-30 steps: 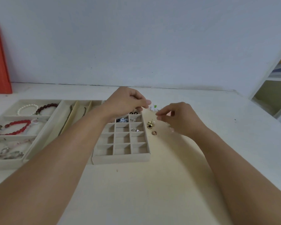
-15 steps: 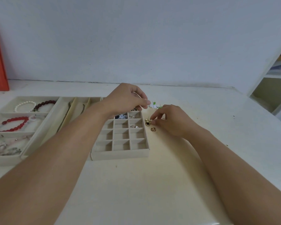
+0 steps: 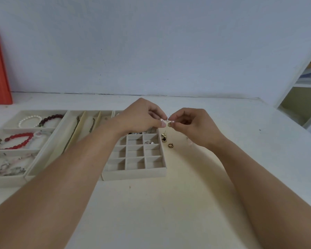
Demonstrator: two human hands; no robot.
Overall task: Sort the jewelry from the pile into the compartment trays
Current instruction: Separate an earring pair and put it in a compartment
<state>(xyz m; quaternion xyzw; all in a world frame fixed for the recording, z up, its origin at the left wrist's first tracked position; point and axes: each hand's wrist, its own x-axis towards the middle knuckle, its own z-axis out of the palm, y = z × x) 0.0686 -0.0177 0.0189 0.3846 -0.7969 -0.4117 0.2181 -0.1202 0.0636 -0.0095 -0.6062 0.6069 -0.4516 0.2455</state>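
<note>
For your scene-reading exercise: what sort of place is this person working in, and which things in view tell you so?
Probably a plain indoor worktable set against a bare wall, in a home or workroom. The pale table holds jewelry trays, and a shelf unit stands at the right.

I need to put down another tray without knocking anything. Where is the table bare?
Bare table lies in front of the grid tray, between the forearms, and right of the right hand. It is crowded beside the tray's right edge, where the gold earrings lie, and left, where the bracelet trays sit.
</note>
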